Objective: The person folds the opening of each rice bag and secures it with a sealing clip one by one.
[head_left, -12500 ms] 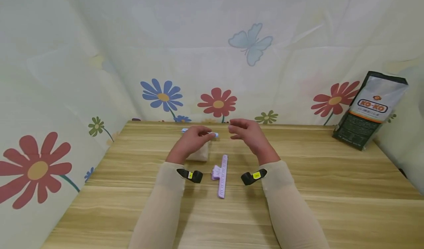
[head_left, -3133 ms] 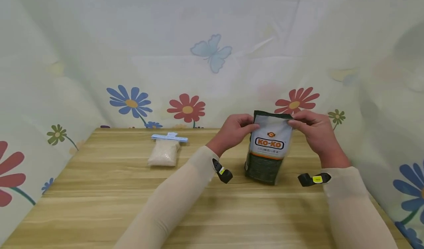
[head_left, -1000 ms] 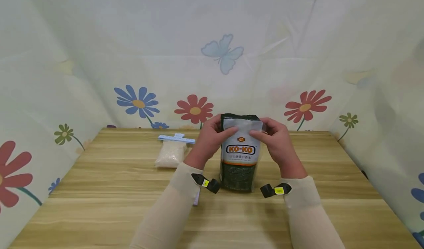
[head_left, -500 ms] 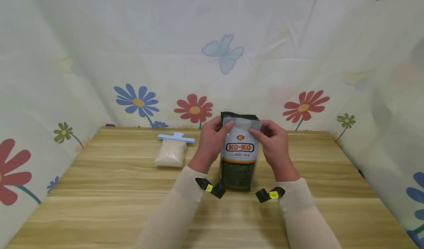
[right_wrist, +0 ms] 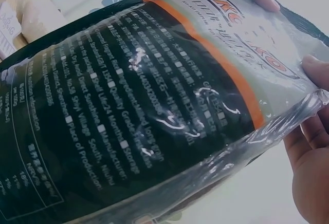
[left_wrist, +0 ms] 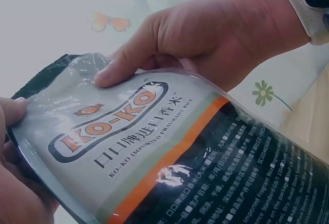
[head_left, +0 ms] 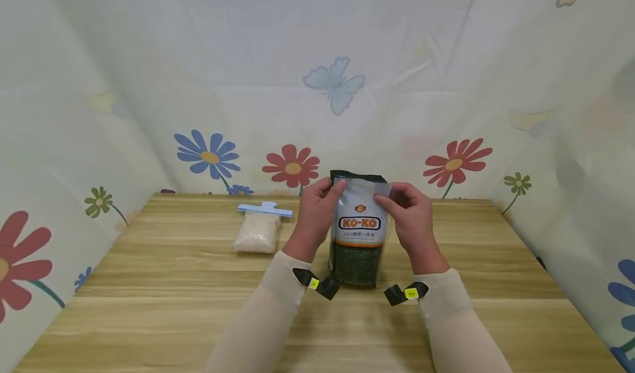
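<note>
1. I hold the KO-KO bag [head_left: 358,241] upright between both hands, near the middle of the worktop [head_left: 173,307]; I cannot tell whether its base touches the wood.
2. My left hand [head_left: 315,213] pinches the upper left side, thumb over the front and fingers behind.
3. My right hand [head_left: 412,213] pinches the upper right side the same way, its thumb pressing the pale panel.
4. The bag is glossy plastic film, boxy and full below, flatter and creased near the top. A silvery-white panel meets a dark green lower half along an orange band, and bright glints run over the wrinkles at its side.
5. At the top, a dark green edge, ridged in the left wrist view, rises behind the pale front.
6. To the left lies a small bag [head_left: 257,232], a clear, puffy pillow of pale grains, its top crossed by a straight, hard blue clip [head_left: 265,210].
7. The worktop has streaky wood grain; the backdrop [head_left: 238,59] is smooth, softly creased sheeting printed with flowers.
8. In the earliest frame the KO-KO bag stood at the far right and my hands were off it. Three seconds ago I had it by its top corners; now my thumbs lie further in on its face.
</note>
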`<state>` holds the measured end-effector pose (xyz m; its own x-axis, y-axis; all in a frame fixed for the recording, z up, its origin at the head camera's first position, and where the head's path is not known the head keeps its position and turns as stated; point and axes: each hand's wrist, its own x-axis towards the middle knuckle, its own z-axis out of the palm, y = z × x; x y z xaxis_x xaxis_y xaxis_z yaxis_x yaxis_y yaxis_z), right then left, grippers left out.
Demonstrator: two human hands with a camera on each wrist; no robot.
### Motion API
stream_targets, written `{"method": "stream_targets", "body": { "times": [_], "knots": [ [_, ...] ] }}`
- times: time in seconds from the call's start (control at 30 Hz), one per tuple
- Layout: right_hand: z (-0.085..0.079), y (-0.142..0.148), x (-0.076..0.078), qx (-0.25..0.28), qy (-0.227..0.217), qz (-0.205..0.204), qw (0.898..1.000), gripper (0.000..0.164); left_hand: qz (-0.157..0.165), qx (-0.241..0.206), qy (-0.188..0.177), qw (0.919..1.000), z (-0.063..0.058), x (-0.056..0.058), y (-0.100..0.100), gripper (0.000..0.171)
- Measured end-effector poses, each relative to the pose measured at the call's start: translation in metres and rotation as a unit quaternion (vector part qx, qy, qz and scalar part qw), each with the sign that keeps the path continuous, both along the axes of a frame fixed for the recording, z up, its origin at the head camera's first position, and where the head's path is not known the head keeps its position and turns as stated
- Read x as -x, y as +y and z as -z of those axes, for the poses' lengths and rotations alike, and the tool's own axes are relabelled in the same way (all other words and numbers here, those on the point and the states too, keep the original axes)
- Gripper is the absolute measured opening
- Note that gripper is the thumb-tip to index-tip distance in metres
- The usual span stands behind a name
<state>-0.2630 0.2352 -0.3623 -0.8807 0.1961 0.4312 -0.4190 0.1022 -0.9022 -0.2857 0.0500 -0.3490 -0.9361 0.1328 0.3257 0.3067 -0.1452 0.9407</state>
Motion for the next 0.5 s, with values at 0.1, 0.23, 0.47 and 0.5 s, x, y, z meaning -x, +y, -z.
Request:
{"method": "stream_targets", "body": {
  "times": [0.1,0.23,0.47,0.5],
  "knots": [
    [0.0008,0.0001,-0.0001,0.003,0.013,0.001,1.0,0.02,0.003,-0.006,0.002,1.0,0.0015,0.0012,-0.0006,0.032],
    [0.0017,-0.0009,-0.001,0.002,0.046,0.002,0.999,0.02,0.009,-0.011,0.001,0.9999,0.0013,0.0011,-0.0012,0.033],
    [0.0037,-0.0028,0.0,-0.015,0.106,-0.018,0.994,0.016,0.013,-0.023,-0.005,0.9996,-0.0001,-0.0004,-0.0014,0.033],
    [0.0037,-0.0032,0.0,-0.021,0.116,-0.021,0.993,0.015,0.013,-0.024,-0.006,0.9996,-0.0001,-0.0005,-0.0015,0.033]
  ]
}}
